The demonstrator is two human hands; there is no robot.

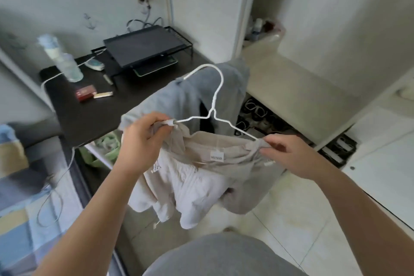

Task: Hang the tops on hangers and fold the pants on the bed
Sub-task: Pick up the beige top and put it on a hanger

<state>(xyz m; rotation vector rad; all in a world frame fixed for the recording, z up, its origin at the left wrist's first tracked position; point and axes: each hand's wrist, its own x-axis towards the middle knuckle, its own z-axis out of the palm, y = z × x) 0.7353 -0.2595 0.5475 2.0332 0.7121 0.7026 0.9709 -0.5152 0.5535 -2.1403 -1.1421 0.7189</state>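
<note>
A beige top [197, 177] with a white neck label hangs from a white wire hanger [216, 101] in front of me. My left hand [143, 141] pinches the hanger's left end together with the top's shoulder. My right hand [291, 154] pinches the top's other shoulder where the hanger's right arm goes into the fabric. The hook points up and to the left. The hanger's right end is hidden inside the cloth. The bed [20, 208] with a blue checked cover lies at the lower left.
A grey garment [179, 96] is draped over a chair back behind the hanger. A black desk [94, 107] holds a monitor stand, a water bottle [67, 63] and small items. Shoes [255, 114] sit under a cream shelf on the right. A white cable trails over the bed.
</note>
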